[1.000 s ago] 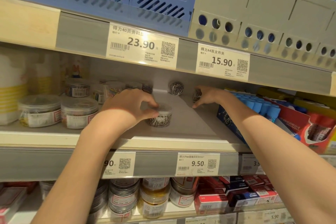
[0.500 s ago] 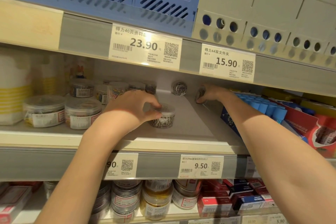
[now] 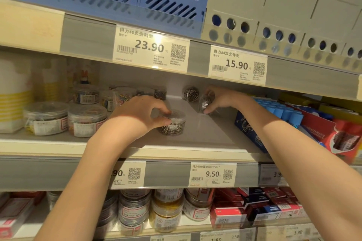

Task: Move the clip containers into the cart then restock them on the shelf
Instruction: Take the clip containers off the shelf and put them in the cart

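Both arms reach into the middle shelf (image 3: 205,143). My left hand (image 3: 141,115) grips a small clear round clip container (image 3: 173,125) full of silver clips, standing upright on the shelf. My right hand (image 3: 221,101) holds a second clear clip container (image 3: 205,102), tipped on its side, just above the shelf near the back. A third clip container (image 3: 191,94) lies on its side against the back wall, between the two hands.
Larger clear tubs (image 3: 46,117) and smaller clip jars (image 3: 86,94) stand at the left of the shelf. A dark blue box (image 3: 248,129) and blue tubes (image 3: 282,111) sit at the right. Jars and red boxes (image 3: 229,215) fill the shelf below.
My right hand has taken hold of the container at the back right and drawn it forward, tilted. My left hand stays on its container.
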Motion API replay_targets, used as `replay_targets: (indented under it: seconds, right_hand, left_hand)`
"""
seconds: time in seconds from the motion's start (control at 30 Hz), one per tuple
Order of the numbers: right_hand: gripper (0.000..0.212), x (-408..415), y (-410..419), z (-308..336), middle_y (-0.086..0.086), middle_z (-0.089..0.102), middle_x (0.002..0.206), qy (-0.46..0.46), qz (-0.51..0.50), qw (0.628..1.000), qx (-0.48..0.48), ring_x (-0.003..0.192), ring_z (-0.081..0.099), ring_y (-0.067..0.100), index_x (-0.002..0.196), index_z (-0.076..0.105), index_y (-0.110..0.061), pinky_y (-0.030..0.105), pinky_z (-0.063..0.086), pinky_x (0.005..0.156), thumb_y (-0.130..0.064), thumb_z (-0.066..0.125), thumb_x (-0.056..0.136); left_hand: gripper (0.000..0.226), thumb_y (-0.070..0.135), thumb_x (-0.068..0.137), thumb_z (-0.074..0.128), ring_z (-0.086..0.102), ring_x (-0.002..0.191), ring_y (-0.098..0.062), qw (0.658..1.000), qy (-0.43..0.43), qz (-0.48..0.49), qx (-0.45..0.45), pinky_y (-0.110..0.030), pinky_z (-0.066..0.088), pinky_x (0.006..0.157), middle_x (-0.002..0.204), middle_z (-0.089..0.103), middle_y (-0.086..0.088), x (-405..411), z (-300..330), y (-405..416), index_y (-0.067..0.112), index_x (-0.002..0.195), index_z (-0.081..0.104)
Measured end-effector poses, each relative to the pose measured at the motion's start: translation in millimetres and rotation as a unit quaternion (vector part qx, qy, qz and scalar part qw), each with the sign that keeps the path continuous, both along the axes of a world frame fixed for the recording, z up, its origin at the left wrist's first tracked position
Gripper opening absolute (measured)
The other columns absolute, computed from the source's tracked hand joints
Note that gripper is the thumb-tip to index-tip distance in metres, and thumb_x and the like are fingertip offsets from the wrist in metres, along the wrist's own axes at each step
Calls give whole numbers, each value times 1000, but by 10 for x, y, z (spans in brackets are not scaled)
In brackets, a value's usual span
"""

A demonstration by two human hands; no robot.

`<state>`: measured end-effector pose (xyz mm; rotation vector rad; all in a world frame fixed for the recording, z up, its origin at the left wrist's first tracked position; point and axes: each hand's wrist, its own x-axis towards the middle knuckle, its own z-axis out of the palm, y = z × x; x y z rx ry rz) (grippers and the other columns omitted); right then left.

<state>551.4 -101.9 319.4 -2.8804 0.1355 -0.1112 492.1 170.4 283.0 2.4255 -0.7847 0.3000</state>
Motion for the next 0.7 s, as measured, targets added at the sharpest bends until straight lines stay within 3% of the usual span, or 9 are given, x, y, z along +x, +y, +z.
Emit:
replay_targets:
  seconds: [0.13, 0.27, 0.4, 0.53, 0.63, 0.7]
  right_hand:
    - [61, -194, 136, 14, 2, 53, 120, 6, 51, 999, 17, 104, 53, 21, 118, 46, -24, 36, 44, 91, -26, 81, 68]
    - [59, -471, 267, 10, -3, 50, 115, 5, 79, 996, 38, 101, 51, 17, 121, 45, -26, 28, 41, 78, -30, 79, 72]
    - [55, -767, 364, 0, -8, 50, 109, 2, 97, 995, 33, 91, 52, 10, 117, 45, -34, 25, 39, 71, -37, 77, 72]
    - [54, -983, 454, -64, -7, 52, 110, -16, 128, 989, 70, 94, 53, 13, 117, 45, -33, 27, 41, 79, -34, 76, 73]
    - [54, -1037, 505, -106, -18, 45, 109, -35, 133, 986, 97, 101, 48, 3, 120, 47, -34, 20, 39, 85, -32, 76, 74]
    - [58, -1027, 545, -130, -16, 45, 112, -56, 135, 982, 117, 104, 49, 3, 122, 46, -35, 21, 41, 89, -30, 77, 73]
  left_hand:
    - [14, 40, 86, 63, 51, 112, -14, 1000, 1, -3, 0, -34, 39, 95, 117, 59, 11, -5, 5, -3, 38, 99, 63]
    - [23, 36, 88, 61, 50, 111, -14, 1000, 4, -9, 20, -26, 34, 87, 119, 57, 7, -33, 26, -1, 31, 110, 63]
    - [25, 36, 88, 60, 51, 110, -16, 999, 12, -6, 40, -27, 36, 89, 121, 56, 4, -76, 41, 35, 28, 112, 61]
    - [24, 39, 88, 60, 52, 112, -19, 998, 23, 12, 53, -28, 38, 89, 126, 55, 3, -138, 91, 73, 30, 110, 61]
    - [24, 39, 87, 62, 53, 106, -16, 998, 17, 17, 51, -24, 37, 80, 118, 56, 4, -193, 85, 117, 30, 109, 60]
    - [24, 39, 85, 63, 52, 101, -14, 999, 0, 17, 47, -23, 35, 77, 112, 55, 6, -222, 71, 152, 28, 107, 61]
